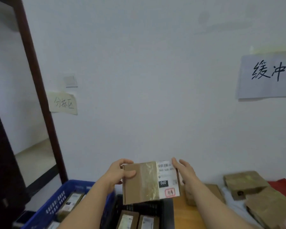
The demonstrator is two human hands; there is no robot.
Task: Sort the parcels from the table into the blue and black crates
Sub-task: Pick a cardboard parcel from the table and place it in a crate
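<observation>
Both hands are holding the cardboard parcel [150,181] low in mid-frame: left hand [118,173] gripping one edge, right hand [186,173] bracing the other with fairly straight fingers. It is probably light and stiff; edges suit gripping.
</observation>
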